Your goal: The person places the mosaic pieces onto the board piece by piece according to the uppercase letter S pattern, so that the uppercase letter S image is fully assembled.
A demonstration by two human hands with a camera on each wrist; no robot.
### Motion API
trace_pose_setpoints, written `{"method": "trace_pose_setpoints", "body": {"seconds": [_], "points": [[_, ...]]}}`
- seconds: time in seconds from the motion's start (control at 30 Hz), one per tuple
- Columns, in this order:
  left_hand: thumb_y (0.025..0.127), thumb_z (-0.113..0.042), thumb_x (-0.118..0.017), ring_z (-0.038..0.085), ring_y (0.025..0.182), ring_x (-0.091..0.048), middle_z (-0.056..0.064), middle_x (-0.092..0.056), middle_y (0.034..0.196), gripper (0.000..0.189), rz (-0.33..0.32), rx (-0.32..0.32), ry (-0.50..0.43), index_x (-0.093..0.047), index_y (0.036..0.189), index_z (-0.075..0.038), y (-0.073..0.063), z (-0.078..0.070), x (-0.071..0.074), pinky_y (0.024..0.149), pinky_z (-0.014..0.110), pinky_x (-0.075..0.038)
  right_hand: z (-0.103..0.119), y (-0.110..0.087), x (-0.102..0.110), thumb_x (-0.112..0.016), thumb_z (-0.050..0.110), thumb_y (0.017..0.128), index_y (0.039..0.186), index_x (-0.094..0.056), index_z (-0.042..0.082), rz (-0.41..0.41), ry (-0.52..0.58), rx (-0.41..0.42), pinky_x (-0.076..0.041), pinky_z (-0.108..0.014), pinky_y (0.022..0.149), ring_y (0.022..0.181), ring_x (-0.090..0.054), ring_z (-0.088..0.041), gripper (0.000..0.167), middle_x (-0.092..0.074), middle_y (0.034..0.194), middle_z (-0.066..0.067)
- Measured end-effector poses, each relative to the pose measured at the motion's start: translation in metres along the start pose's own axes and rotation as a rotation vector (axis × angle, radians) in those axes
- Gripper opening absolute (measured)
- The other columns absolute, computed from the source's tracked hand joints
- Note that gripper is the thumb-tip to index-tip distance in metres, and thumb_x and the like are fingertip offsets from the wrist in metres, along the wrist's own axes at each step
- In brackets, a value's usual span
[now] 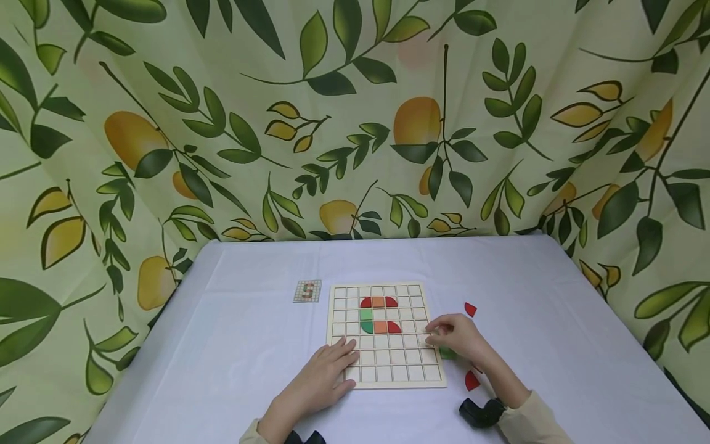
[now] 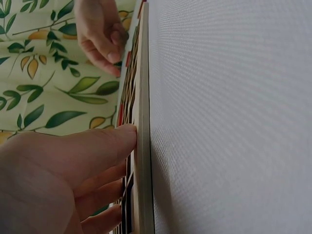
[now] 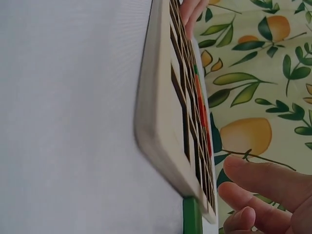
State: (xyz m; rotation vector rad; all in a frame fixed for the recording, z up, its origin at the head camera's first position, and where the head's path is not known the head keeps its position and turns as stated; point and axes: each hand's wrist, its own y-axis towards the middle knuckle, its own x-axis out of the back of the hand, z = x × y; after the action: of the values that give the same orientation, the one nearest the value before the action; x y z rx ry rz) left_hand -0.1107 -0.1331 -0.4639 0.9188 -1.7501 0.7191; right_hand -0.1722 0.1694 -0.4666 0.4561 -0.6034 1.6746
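A wooden grid board lies on the white table. Red, orange and green pieces sit in its upper middle cells, some square and some with a rounded corner. My left hand rests on the board's lower left corner, fingers spread over the cells and thumb at the near edge. Above the right edge hovers my right hand, fingers bent loosely; in the right wrist view the thumb and fingertip stand apart with nothing visible between them. A green piece beside the board is partly hidden under this hand.
One red rounded piece lies beyond the right hand, another red piece nearer, by the forearm. A small pattern card is left of the board's far corner. Behind the table hangs a leaf-print curtain.
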Motion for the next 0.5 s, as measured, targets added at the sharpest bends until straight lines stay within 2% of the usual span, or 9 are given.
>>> {"method": "trace_pose_setpoints", "body": {"seconds": [0.33,0.5], "points": [[0.092,-0.031,-0.062,0.028,0.144,-0.038,0.004,-0.045,0.152,0.050,0.001,0.008,0.001,-0.054,0.138,-0.013,0.000,-0.001,0.001,0.114,0.051,-0.036,-0.011,-0.007,0.009,-0.081,0.014,0.074,0.093,-0.074,0.002,0.009,-0.048,0.031,-0.033,-0.018,0.052,0.062,-0.042,-0.009,0.024,-0.046,0.063,0.001],[0.092,-0.031,-0.062,0.028,0.144,-0.038,0.004,-0.045,0.152,0.050,0.004,0.011,0.001,-0.054,0.138,-0.013,0.000,-0.001,0.001,0.114,0.050,-0.036,-0.015,-0.009,0.014,-0.083,0.013,0.071,0.093,-0.074,0.003,0.013,-0.067,0.016,-0.032,-0.018,0.051,0.059,-0.041,-0.008,0.026,-0.045,0.061,0.002]]}}
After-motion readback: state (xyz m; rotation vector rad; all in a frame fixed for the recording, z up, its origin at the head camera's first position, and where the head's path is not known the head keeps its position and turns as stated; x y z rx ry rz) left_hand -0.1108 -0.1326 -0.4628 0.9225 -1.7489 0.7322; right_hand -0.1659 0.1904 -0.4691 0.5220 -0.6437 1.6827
